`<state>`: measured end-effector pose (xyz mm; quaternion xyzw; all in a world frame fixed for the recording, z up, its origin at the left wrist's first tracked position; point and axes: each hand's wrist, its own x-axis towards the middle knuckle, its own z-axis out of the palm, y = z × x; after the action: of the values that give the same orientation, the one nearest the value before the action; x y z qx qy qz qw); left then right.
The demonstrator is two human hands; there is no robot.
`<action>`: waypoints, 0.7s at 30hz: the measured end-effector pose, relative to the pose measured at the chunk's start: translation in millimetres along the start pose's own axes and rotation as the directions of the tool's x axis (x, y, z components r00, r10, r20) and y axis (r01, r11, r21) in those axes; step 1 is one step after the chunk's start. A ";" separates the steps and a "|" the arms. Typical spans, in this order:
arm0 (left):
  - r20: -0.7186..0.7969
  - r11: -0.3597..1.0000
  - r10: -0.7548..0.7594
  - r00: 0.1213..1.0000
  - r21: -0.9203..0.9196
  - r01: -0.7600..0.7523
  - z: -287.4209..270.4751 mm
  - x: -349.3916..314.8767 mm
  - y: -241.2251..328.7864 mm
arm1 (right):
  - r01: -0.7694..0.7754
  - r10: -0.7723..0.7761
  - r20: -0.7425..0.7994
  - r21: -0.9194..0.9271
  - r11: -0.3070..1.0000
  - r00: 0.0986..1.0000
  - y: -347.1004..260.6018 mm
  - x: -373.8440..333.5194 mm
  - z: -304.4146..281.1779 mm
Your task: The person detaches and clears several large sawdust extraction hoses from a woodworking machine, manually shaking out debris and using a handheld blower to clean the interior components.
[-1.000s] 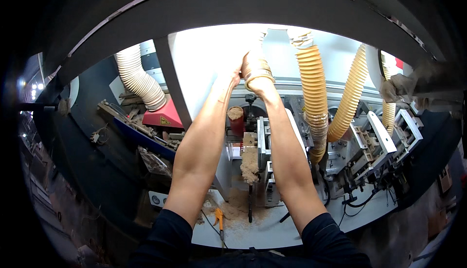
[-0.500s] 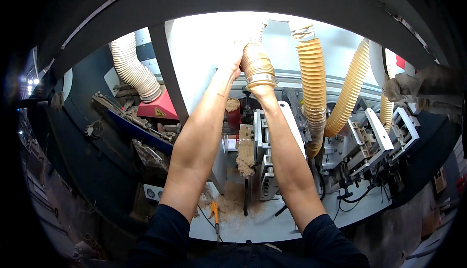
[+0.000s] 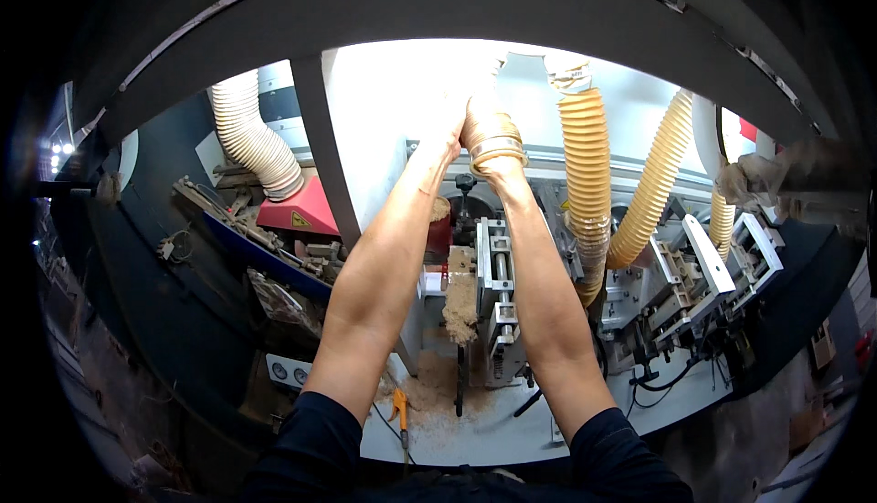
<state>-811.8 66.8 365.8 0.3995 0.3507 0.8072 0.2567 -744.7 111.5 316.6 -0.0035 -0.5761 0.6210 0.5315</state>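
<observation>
A ribbed, cream-coloured flexible hose (image 3: 494, 128) hangs in the bright upper middle, with a band around its lower end. My left hand (image 3: 459, 127) is closed against the hose's left side; glare washes out part of its fingers. My right forearm (image 3: 534, 256) runs up to the hose's open end, and the right hand is out of sight inside it. Below the hose, a red cylindrical port (image 3: 440, 236) shows sawdust in its top. Clumped sawdust (image 3: 460, 307) covers a machine part between my forearms.
More ribbed hoses (image 3: 586, 147) hang to the right above metal clamp-like units (image 3: 699, 256). At left, a white hose (image 3: 248, 133) joins a red hood (image 3: 300, 208). An orange air gun (image 3: 399, 407) lies low on the sawdust-strewn machine bed (image 3: 438, 439). A grey beam (image 3: 512, 5) crosses overhead.
The view has shifted slightly, so the machine sits lower in it. Less of the hose shows above my right wrist, and its end tilts differently. Both hands stay at the hose.
</observation>
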 end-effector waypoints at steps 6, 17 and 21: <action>0.021 0.985 0.134 0.991 0.108 -0.135 -18.1 10.1 -5.6 | 0.513 -0.541 0.123 -0.542 0.666 0.832 8.2 -76.4 10.8; 0.057 0.988 0.036 0.998 -0.155 -0.027 -9.6 -8.7 7.7 | 0.024 -0.036 0.099 0.115 0.993 0.994 -9.3 -16.3 10.3; 0.047 0.984 -0.018 0.999 -0.174 0.026 -0.8 -17.4 11.0 | 0.061 -0.065 0.005 0.269 0.961 0.998 -6.6 -6.4 21.3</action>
<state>-804.4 47.6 365.8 0.3895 0.2771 0.8228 0.3076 -750.8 90.6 324.7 0.0912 -0.4900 0.6764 0.5424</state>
